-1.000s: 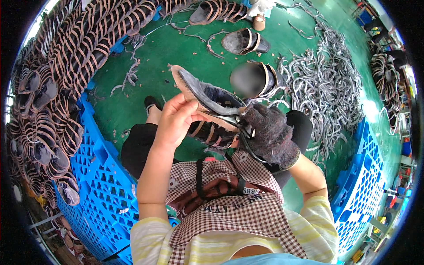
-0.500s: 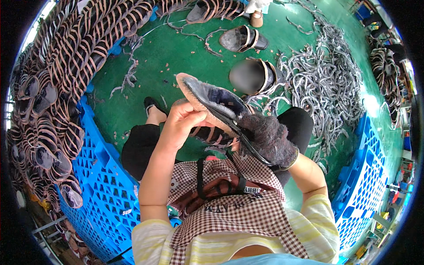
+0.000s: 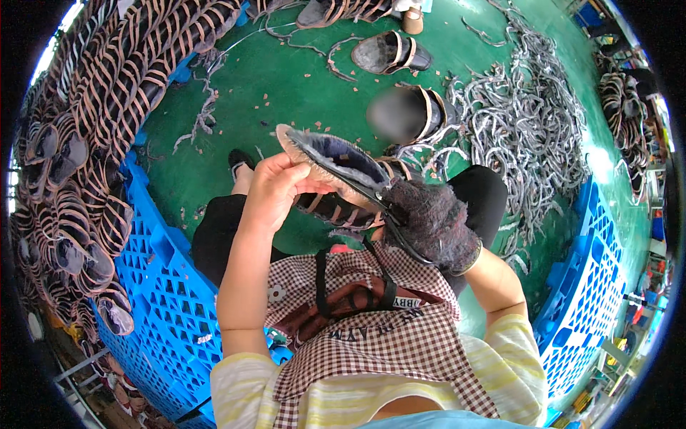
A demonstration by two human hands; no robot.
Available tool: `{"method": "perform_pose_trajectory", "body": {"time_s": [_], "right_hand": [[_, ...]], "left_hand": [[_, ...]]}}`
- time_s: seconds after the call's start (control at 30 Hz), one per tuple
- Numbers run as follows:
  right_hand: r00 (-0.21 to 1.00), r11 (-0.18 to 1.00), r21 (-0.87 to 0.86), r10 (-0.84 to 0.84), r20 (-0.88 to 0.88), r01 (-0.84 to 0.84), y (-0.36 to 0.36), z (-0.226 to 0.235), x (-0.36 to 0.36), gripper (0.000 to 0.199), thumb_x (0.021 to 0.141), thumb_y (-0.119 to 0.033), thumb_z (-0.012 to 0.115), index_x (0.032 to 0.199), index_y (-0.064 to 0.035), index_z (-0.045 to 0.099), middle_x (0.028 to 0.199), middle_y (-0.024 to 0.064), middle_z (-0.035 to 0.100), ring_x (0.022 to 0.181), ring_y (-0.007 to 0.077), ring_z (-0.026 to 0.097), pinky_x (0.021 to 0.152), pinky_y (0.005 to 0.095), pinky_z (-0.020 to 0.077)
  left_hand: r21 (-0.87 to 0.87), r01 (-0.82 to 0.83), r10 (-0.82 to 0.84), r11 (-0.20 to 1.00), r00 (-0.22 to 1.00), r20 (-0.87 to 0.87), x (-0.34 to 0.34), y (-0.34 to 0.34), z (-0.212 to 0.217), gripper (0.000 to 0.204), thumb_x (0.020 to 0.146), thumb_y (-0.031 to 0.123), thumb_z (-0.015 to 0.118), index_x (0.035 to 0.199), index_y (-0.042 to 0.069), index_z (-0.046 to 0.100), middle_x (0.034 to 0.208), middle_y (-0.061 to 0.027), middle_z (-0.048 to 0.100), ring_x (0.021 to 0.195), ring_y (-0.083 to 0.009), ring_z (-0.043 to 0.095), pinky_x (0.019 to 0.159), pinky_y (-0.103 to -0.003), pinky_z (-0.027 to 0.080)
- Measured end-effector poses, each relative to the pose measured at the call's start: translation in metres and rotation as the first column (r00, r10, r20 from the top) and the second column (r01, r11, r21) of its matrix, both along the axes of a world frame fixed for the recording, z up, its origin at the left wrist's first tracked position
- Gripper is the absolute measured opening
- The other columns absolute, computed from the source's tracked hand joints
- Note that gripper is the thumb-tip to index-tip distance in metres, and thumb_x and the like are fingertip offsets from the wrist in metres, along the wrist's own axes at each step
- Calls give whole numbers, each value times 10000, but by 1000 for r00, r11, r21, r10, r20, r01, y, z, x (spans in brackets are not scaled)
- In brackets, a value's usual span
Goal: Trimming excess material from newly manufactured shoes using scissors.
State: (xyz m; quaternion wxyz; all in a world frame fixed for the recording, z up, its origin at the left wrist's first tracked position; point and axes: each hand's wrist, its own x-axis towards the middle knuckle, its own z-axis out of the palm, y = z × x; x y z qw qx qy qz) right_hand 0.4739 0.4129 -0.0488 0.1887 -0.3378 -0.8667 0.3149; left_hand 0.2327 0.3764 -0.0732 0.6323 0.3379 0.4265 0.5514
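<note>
My bare left hand (image 3: 275, 187) pinches the edge of a dark, grey fleece-lined shoe (image 3: 341, 159) with a tan rim, held tilted above my lap. A fuzzy dark glove covers my right hand (image 3: 434, 223), which is closed around black-handled scissors (image 3: 404, 244) at the shoe's other end. The scissor blades lie close along the shoe's edge; whether they are apart cannot be made out. Below the shoe, between my knees, lies a row of dark pieces with tan bands (image 3: 336, 211), partly hidden by my hands.
Stacked banded shoes (image 3: 143, 64) rise on the left beside a blue plastic pallet (image 3: 161, 286). Another pallet (image 3: 586, 279) stands at right. Grey fleece trimmings (image 3: 529, 129) heap on the green floor, near two loose shoes (image 3: 393, 53). A person's foot (image 3: 412, 21) shows at the top.
My left hand and the shoe's raised end have shifted slightly left. The right hand stays around the scissors. The floor and surroundings have moved a little in view.
</note>
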Motion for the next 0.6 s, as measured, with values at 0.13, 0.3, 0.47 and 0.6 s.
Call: {"method": "perform_pose_trajectory", "body": {"time_s": [0.13, 0.3, 0.47, 0.6], "right_hand": [[998, 977, 204, -61, 0, 59, 4, 1, -4, 368, 615, -260, 731, 894, -63, 594, 733, 141, 583, 659, 337, 582, 558, 386, 461], [1000, 996, 89, 13, 28, -15, 3, 8, 2, 365, 612, -233, 708, 920, -75, 589, 686, 129, 566, 633, 328, 580, 520, 384, 450], [1000, 982, 186, 21, -10, -19, 9, 13, -4, 357, 638, -221, 688, 949, -80, 584, 719, 133, 581, 642, 330, 589, 535, 379, 463], [987, 945, -300, 91, -132, -127, 16, 24, -2, 299, 764, -262, 615, 933, -27, 542, 799, 85, 598, 691, 196, 599, 576, 325, 481]], "left_hand": [[101, 59, -21, 993, 940, -342, 9, -5, -3, 153, 794, 16, 523, 900, -41, 618, 842, -73, 633, 738, -112, 588, 652, -239, 477], [119, 21, 28, 993, 920, -391, 18, -13, 0, 109, 793, 18, 555, 856, -19, 637, 790, -19, 636, 701, -66, 557, 605, -219, 442], [461, 220, 229, 860, 640, -733, 35, -13, 8, 132, 740, 15, 597, 867, 8, 631, 752, -109, 638, 677, -216, 619, 600, -302, 466], [499, 205, 322, 842, 552, -769, 31, -17, -1, 115, 731, 18, 603, 843, 9, 624, 758, -109, 638, 686, -240, 617, 605, -317, 468]]}}
